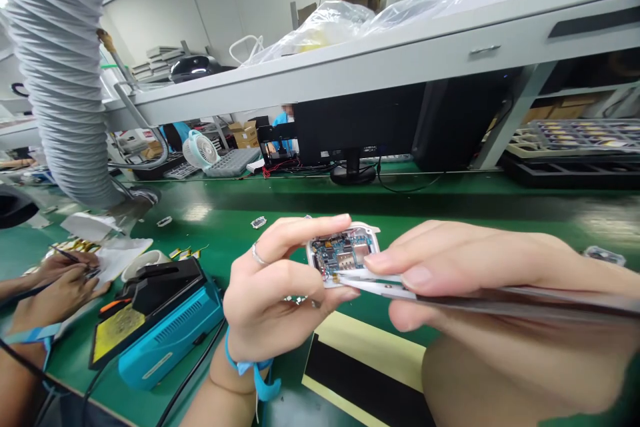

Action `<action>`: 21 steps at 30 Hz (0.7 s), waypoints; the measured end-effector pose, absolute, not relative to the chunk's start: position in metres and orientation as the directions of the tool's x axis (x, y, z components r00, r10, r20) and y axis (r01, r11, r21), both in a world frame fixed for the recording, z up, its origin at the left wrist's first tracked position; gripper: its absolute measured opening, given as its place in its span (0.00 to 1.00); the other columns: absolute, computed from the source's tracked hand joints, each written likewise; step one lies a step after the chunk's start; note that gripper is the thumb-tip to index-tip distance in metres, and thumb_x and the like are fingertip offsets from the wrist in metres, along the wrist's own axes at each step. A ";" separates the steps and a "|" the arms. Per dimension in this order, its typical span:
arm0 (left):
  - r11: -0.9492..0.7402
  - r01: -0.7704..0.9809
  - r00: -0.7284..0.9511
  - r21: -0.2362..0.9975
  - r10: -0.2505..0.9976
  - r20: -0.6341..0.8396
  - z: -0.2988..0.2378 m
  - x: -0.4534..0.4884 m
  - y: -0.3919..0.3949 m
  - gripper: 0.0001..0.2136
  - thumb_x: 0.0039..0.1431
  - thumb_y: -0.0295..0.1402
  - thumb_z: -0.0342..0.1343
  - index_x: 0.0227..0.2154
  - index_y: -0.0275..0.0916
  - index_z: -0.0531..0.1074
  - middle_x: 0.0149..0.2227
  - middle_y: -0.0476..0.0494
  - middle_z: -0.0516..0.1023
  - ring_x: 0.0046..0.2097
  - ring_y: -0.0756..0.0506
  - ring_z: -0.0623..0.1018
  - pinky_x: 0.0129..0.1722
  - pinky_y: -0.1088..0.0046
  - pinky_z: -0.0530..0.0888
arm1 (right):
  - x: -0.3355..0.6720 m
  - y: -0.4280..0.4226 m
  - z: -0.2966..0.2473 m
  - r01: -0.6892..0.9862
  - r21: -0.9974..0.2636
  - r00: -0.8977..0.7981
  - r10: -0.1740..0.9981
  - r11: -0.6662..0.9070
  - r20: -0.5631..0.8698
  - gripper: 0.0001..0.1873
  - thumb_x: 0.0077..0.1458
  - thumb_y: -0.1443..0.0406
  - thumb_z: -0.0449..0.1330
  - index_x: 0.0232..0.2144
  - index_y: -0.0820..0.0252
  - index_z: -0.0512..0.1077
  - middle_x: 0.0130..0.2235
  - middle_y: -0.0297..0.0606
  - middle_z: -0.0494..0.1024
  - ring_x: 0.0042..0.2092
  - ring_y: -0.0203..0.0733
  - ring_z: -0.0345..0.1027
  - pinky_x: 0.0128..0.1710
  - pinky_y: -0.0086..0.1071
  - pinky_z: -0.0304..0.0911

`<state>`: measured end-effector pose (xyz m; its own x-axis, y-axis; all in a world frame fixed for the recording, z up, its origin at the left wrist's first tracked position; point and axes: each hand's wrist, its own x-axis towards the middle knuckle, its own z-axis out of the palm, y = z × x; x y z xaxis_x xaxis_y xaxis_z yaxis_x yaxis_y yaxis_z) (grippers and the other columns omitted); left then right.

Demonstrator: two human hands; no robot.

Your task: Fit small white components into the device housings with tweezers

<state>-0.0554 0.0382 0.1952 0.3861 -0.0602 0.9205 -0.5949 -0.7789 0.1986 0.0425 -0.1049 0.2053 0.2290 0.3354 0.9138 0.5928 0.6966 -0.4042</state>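
Where the board sits: a white-framed circuit board (343, 252) is held up over the green surface (240, 227), near its front edge.
Left hand (273, 290): fingers (300, 235) curl closed around the frame, gripping it.
Right hand (480, 267): fingers (425, 273) pinch shut on what are probably long flat tweezers (385, 288), tip at the board's lower edge.
Nearby: a teal soldering station (170, 333) sits just beside the left hand; a co-worker's hands (60, 283) work at the surface's left edge.
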 end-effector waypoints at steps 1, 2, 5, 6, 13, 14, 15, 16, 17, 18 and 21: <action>-0.779 -0.598 0.373 0.186 -0.066 0.925 0.195 -0.055 0.038 0.07 0.46 0.23 0.59 0.21 0.36 0.65 0.46 0.42 0.71 0.42 0.44 0.74 0.35 0.69 0.73 | 0.043 -0.105 0.205 0.605 -0.389 0.203 0.338 0.694 0.919 0.09 0.47 0.72 0.61 0.34 0.60 0.74 0.27 0.34 0.76 0.34 0.42 0.71 0.30 0.33 0.70; -0.779 -0.602 0.364 0.175 -0.073 0.928 0.195 -0.055 0.037 0.07 0.46 0.23 0.59 0.21 0.35 0.65 0.45 0.42 0.71 0.42 0.44 0.74 0.35 0.68 0.73 | 0.044 -0.105 0.205 0.613 -0.392 0.191 0.353 0.686 0.916 0.11 0.46 0.75 0.61 0.35 0.62 0.74 0.27 0.34 0.76 0.34 0.42 0.71 0.30 0.32 0.70; -0.773 -0.613 0.351 0.163 -0.082 0.933 0.194 -0.054 0.036 0.06 0.47 0.24 0.58 0.22 0.36 0.66 0.45 0.42 0.72 0.41 0.44 0.74 0.34 0.68 0.73 | 0.042 -0.107 0.205 0.616 -0.424 0.235 0.359 0.664 0.903 0.14 0.43 0.78 0.62 0.33 0.61 0.74 0.27 0.34 0.76 0.34 0.40 0.71 0.30 0.32 0.69; -0.769 -0.619 0.344 0.157 -0.086 0.935 0.194 -0.054 0.036 0.06 0.48 0.25 0.58 0.22 0.36 0.66 0.45 0.42 0.72 0.40 0.45 0.74 0.34 0.68 0.73 | 0.040 -0.108 0.205 0.616 -0.445 0.267 0.360 0.650 0.894 0.14 0.42 0.78 0.62 0.33 0.60 0.74 0.28 0.34 0.76 0.33 0.40 0.71 0.30 0.32 0.69; -0.779 -0.617 0.317 0.114 -0.113 0.942 0.195 -0.055 0.039 0.02 0.48 0.26 0.58 0.25 0.37 0.70 0.44 0.43 0.72 0.39 0.46 0.74 0.34 0.69 0.73 | 0.029 -0.107 0.206 0.663 -0.461 0.320 0.334 0.589 0.887 0.11 0.41 0.75 0.65 0.30 0.60 0.74 0.30 0.33 0.77 0.33 0.40 0.70 0.30 0.31 0.69; -0.786 -0.607 0.312 0.118 -0.099 0.945 0.195 -0.055 0.040 0.03 0.48 0.27 0.59 0.25 0.37 0.70 0.44 0.42 0.72 0.39 0.46 0.74 0.33 0.70 0.73 | 0.029 -0.106 0.206 0.659 -0.480 0.356 0.323 0.579 0.877 0.11 0.40 0.74 0.65 0.30 0.59 0.74 0.31 0.32 0.77 0.34 0.41 0.70 0.30 0.31 0.69; -0.788 -0.602 0.308 0.128 -0.081 0.948 0.195 -0.056 0.040 0.04 0.47 0.28 0.60 0.25 0.36 0.70 0.43 0.42 0.73 0.39 0.45 0.75 0.32 0.70 0.73 | 0.028 -0.105 0.207 0.655 -0.490 0.384 0.306 0.574 0.871 0.12 0.40 0.74 0.65 0.29 0.57 0.74 0.30 0.31 0.77 0.33 0.40 0.70 0.30 0.31 0.70; -0.785 -0.603 0.305 0.140 -0.066 0.950 0.196 -0.056 0.041 0.05 0.46 0.29 0.60 0.25 0.36 0.70 0.42 0.41 0.74 0.38 0.45 0.75 0.32 0.71 0.74 | 0.029 -0.105 0.207 0.651 -0.495 0.395 0.301 0.575 0.868 0.12 0.40 0.74 0.65 0.29 0.56 0.74 0.30 0.30 0.76 0.33 0.40 0.71 0.31 0.31 0.70; -0.779 -0.609 0.305 0.150 -0.055 0.951 0.196 -0.056 0.041 0.05 0.46 0.29 0.61 0.26 0.36 0.70 0.41 0.41 0.74 0.38 0.45 0.75 0.31 0.71 0.74 | 0.030 -0.106 0.207 0.652 -0.490 0.393 0.295 0.578 0.871 0.11 0.41 0.74 0.64 0.28 0.55 0.74 0.30 0.30 0.76 0.33 0.40 0.71 0.32 0.31 0.69; -0.772 -0.615 0.312 0.160 -0.053 0.948 0.197 -0.055 0.041 0.06 0.46 0.30 0.61 0.26 0.35 0.69 0.40 0.41 0.75 0.38 0.45 0.75 0.31 0.71 0.74 | 0.031 -0.107 0.207 0.663 -0.468 0.356 0.304 0.585 0.884 0.10 0.42 0.73 0.64 0.28 0.54 0.74 0.30 0.30 0.76 0.33 0.40 0.71 0.33 0.31 0.69; -0.761 -0.626 0.330 0.171 -0.059 0.942 0.198 -0.054 0.039 0.08 0.47 0.33 0.60 0.27 0.34 0.69 0.38 0.39 0.76 0.36 0.45 0.76 0.30 0.71 0.75 | 0.036 -0.112 0.209 0.722 -0.388 0.208 0.355 0.573 0.911 0.06 0.46 0.71 0.62 0.28 0.53 0.74 0.33 0.32 0.77 0.32 0.41 0.71 0.33 0.31 0.70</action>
